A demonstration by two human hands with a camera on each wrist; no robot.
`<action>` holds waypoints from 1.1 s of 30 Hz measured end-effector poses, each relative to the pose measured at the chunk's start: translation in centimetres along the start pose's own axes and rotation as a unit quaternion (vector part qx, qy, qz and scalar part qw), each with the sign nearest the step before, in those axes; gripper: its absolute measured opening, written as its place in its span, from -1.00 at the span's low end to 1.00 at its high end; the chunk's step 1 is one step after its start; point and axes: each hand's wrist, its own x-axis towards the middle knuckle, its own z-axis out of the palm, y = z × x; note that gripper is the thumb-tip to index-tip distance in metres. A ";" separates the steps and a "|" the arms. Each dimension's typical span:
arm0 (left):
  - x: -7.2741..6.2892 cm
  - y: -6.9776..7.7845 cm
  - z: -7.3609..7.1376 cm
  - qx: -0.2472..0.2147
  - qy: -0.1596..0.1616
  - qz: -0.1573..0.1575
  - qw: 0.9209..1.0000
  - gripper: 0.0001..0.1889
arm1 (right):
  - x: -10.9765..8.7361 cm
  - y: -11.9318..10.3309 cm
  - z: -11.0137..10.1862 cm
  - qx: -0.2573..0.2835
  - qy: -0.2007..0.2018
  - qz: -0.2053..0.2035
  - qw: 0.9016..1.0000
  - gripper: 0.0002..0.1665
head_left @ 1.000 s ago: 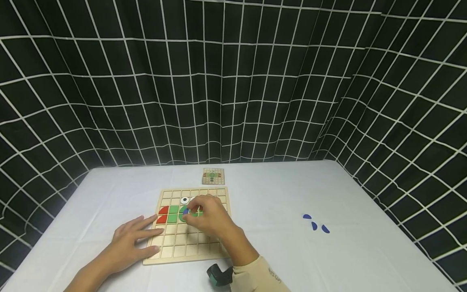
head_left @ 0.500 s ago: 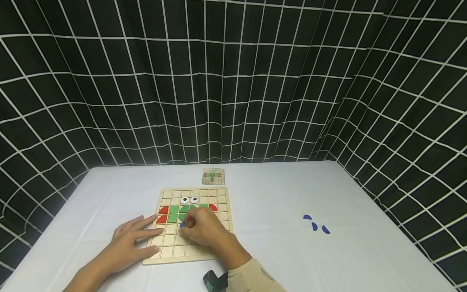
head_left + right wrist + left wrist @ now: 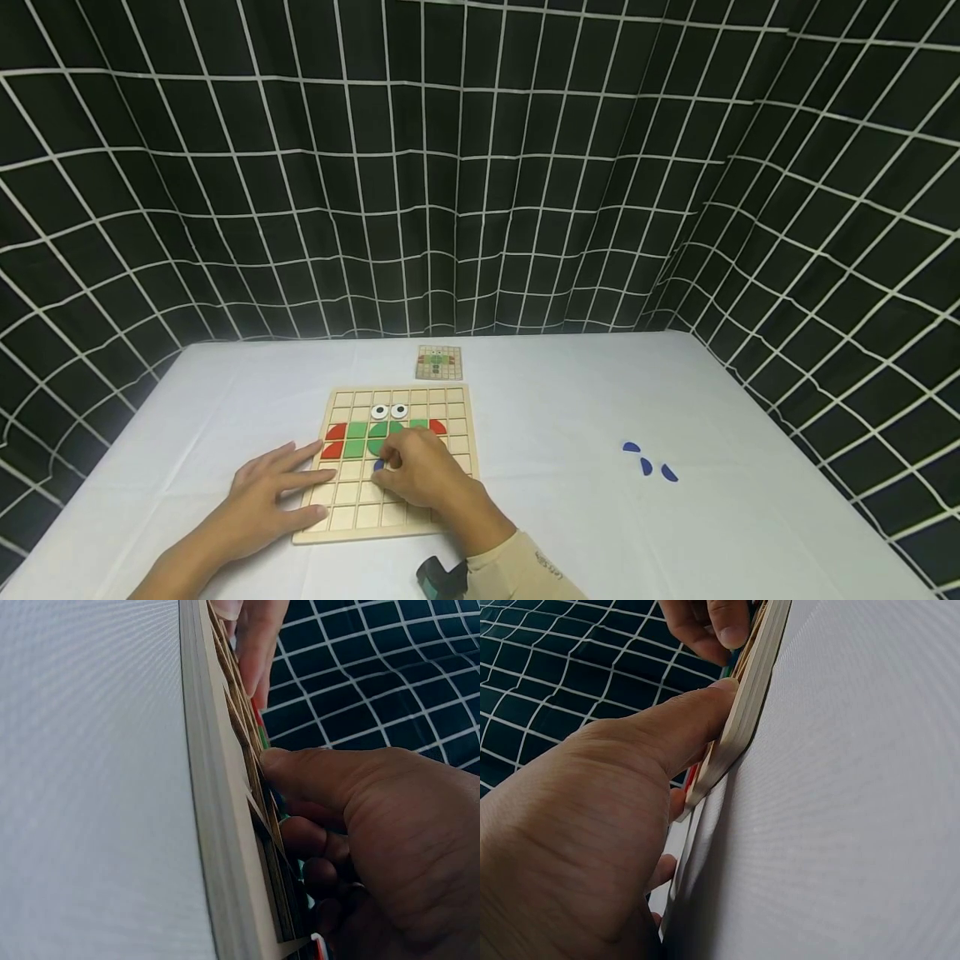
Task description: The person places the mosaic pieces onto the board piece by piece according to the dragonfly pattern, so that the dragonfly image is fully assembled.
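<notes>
My right hand [image 3: 423,467] pinches a blue half-circle piece [image 3: 378,465] low over the wooden grid board [image 3: 345,518], just below the green pieces. Its thumb and index fingertip are at the piece, which is partly hidden. My left hand [image 3: 262,498] rests on the board's left edge with fingers spread and holds nothing. In the board's cells lie red quarter-round pieces [image 3: 332,450], green squares [image 3: 352,448], rounded green pieces [image 3: 377,430] and two white eye pieces [image 3: 399,411]. Some pieces are hidden under the right hand. Both wrist views show the board edge-on, with fingers at its surface.
A small picture card [image 3: 438,362] lies behind the board. Several blue half-circle pieces [image 3: 647,467] lie apart on the white tablecloth [image 3: 555,500] to the right. A dark gridded curtain [image 3: 480,183] surrounds the table at the back and sides.
My right hand has brought the blue half-circle piece from over the green pieces down to the cell below them, then shifted it slightly right. The left hand has stayed in place.
</notes>
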 end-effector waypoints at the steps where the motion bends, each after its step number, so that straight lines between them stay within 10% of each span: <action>1: 0.0 0.0 0.0 0.000 0.001 0.001 1.000 -0.54 | 0.0 0.0 0.0 0.000 0.000 -0.001 1.000 -0.77; 12: 0.1 -0.3 0.2 0.006 0.001 -0.003 1.000 -0.55 | -0.1 -0.2 -1.2 0.040 0.007 -0.027 0.999 -0.75; 33: 0.1 -0.1 0.1 0.008 0.009 0.006 1.000 -0.56 | -4.7 -1.4 -11.9 0.084 0.155 -0.160 0.971 -0.84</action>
